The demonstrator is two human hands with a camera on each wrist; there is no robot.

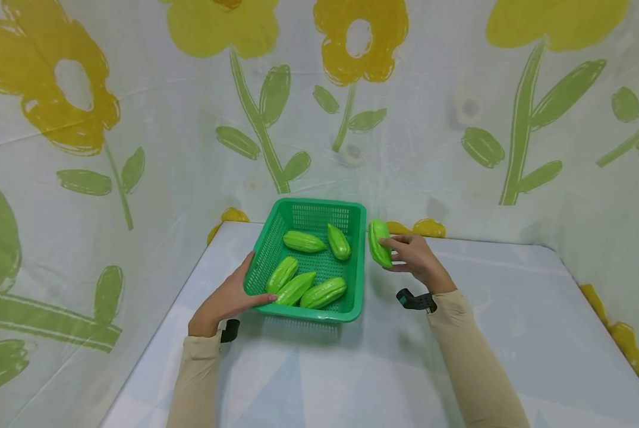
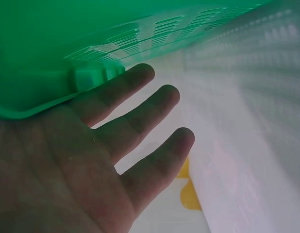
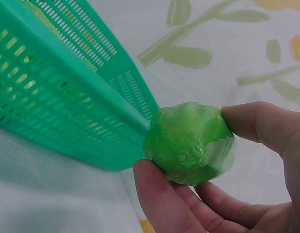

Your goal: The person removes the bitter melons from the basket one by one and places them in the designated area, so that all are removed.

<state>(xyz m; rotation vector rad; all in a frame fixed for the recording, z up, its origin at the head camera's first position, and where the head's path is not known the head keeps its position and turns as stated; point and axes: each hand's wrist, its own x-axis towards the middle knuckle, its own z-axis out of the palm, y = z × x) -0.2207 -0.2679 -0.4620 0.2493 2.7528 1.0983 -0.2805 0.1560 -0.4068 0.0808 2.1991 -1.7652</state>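
A green plastic basket [image 1: 355, 261] with slotted walls holds several light-green, ridged bitter melons [image 1: 323, 292]. My left hand [image 1: 230, 301] grips its near left corner. The thumb lies over the rim, while the other fingers [image 2: 140, 124] extend along the outside, nearly straight in the left wrist view. Just right of the basket, my right hand [image 1: 414, 257] holds another bitter melon [image 1: 379, 242] above the table, pinched between thumb and fingertips. In the right wrist view, the blunt end of this bitter melon [image 3: 186, 143] faces the camera, close to the basket wall [image 3: 67, 111].
The basket stands toward the back left of a pale table [image 1: 506, 309]. Behind it and at the sides hangs a white cloth [image 1: 415, 119] printed with yellow flowers and green leaves. Each wrist wears a black band [image 1: 418, 300].
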